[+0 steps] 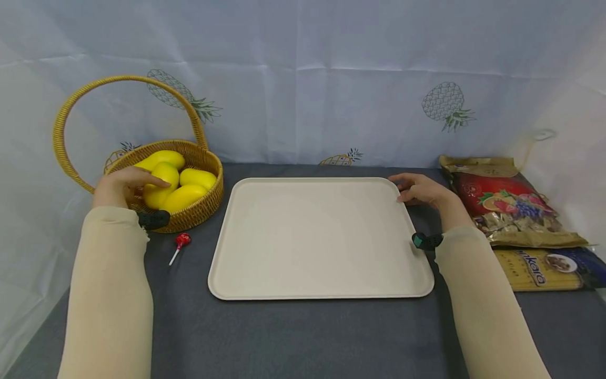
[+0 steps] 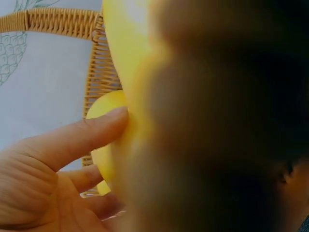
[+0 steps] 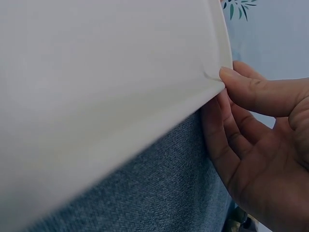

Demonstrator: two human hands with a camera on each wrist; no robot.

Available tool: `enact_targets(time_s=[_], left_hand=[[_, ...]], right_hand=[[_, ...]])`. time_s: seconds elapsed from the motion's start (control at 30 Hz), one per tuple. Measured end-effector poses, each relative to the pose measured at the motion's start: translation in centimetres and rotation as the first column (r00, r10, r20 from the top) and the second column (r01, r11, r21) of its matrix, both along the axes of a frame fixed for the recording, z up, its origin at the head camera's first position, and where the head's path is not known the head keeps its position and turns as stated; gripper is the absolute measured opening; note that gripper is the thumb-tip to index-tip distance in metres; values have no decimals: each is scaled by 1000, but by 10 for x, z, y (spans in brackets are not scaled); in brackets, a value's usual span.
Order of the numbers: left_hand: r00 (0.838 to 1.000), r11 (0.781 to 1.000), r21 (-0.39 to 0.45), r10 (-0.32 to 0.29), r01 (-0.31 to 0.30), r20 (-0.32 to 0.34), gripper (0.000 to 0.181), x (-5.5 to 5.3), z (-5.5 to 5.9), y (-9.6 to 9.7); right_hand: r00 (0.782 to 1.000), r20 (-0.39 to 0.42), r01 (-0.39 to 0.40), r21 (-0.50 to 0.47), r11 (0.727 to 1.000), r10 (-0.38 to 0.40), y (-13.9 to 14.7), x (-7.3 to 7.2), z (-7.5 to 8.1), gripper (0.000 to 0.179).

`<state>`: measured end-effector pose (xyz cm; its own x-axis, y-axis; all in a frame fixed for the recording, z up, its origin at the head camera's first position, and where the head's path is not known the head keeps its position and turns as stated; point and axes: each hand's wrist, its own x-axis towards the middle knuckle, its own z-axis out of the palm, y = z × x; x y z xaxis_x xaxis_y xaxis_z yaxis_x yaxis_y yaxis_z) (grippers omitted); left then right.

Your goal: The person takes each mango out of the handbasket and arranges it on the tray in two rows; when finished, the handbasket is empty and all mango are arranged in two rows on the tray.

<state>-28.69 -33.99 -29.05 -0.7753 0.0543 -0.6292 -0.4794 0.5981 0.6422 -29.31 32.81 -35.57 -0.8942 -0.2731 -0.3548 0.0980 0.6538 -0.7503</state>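
At the left stands a wicker basket [image 1: 201, 208] with several yellow mangoes [image 1: 184, 197] in it. My left hand [image 1: 123, 184] reaches over its near left rim and grips one mango [image 1: 165, 176], the thumb lying along it. In the left wrist view, the thumb [image 2: 91, 133] touches a yellow surface; a dark blur covers the right half. A cream rectangular tray [image 1: 322, 239] lies flat in the middle. My right hand [image 1: 421, 189] pinches its far right corner. The right wrist view shows the thumb [image 3: 260, 94] on top of the rim and the other fingers beside and below.
A red lollipop [image 1: 182, 240] with a white stick lies in front of the basket. Right of my right arm, a red and gold candy bag [image 1: 511, 197] overlaps a yellow pasta packet [image 1: 539, 271]. A pale curtain [image 1: 303, 116] hangs behind the grey tablecloth [image 1: 303, 337].
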Motion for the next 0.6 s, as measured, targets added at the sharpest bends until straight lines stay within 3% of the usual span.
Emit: enact_targets(time_s=[0.43, 0.6], left_hand=[[997, 997, -45, -70, 69, -29, 100, 0, -1, 3], [991, 987, -121, -113, 103, -77, 101, 1, 1, 0]], right_hand=[[1000, -19, -7, 6, 1000, 7, 0, 2, 4, 72], [999, -32, -9, 7, 1000, 9, -1, 0, 3, 71]])
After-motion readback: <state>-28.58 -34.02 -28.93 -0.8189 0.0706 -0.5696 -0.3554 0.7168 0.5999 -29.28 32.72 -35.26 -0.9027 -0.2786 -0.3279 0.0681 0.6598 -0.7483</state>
